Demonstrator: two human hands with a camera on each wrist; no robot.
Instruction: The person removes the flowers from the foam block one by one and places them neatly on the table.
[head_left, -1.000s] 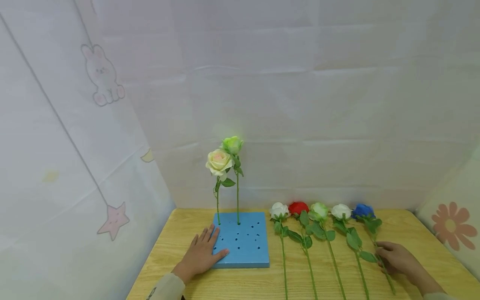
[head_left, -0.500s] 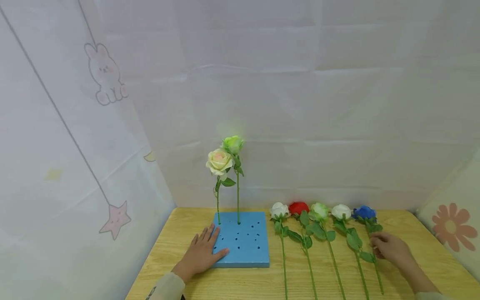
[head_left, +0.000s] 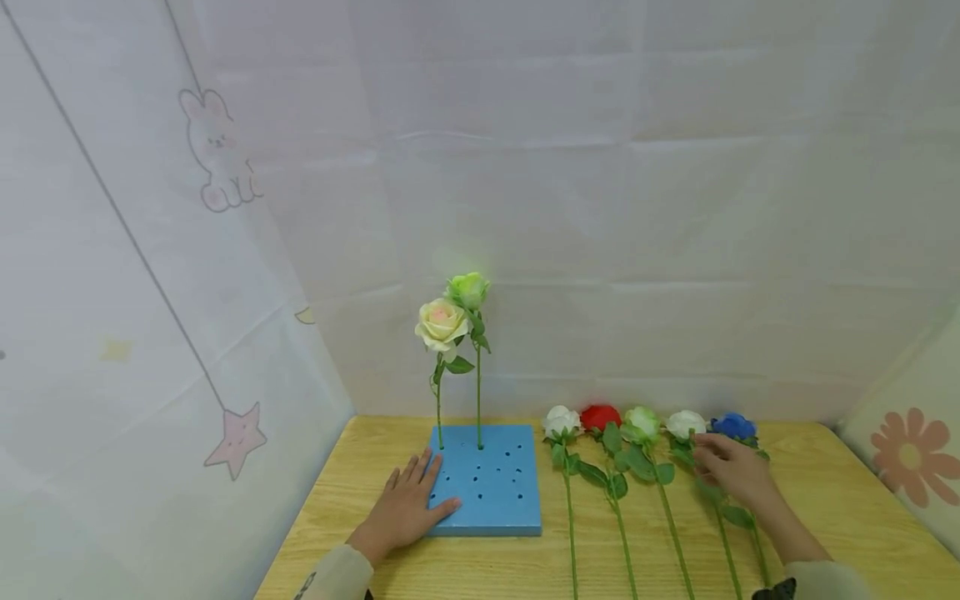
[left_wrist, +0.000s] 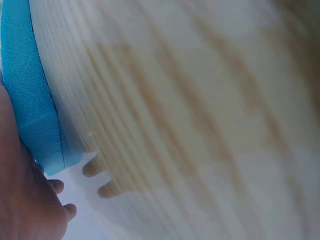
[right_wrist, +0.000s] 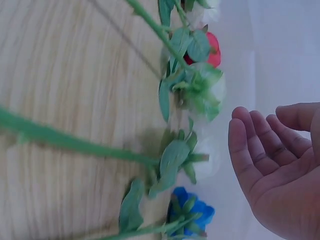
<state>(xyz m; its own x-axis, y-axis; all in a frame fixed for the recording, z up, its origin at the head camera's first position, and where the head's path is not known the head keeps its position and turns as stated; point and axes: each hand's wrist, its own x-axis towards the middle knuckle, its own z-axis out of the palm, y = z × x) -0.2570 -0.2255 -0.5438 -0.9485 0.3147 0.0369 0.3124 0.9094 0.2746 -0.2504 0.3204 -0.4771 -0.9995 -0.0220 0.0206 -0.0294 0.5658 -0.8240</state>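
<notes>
Over the pale wood table (head_left: 847, 508) we find the blue board (head_left: 495, 517) where it was a second ago, the left hand (head_left: 405, 504) still resting on its left side, fingers spread and clasping nothing. The right hand (head_left: 731, 471) has left the stem of the blue rose (head_left: 733, 426) and come leftward above the right-hand white rose (head_left: 684, 422); in the right wrist view we see it empty, its fingers loosely bent. The blue rose's stem now slants closer to that white rose's stem. The board is a thick, square slab, and near its far edge stand upright a cream rose (head_left: 441, 325) with a pinkish centre and a bright green rose (head_left: 468, 290). To its right we see five leafy roses lying in a row: white (head_left: 561, 422), red (head_left: 601, 417), pale green (head_left: 641, 423), white and blue. Small dark holes (head_left: 480, 497) dot the board.
</notes>
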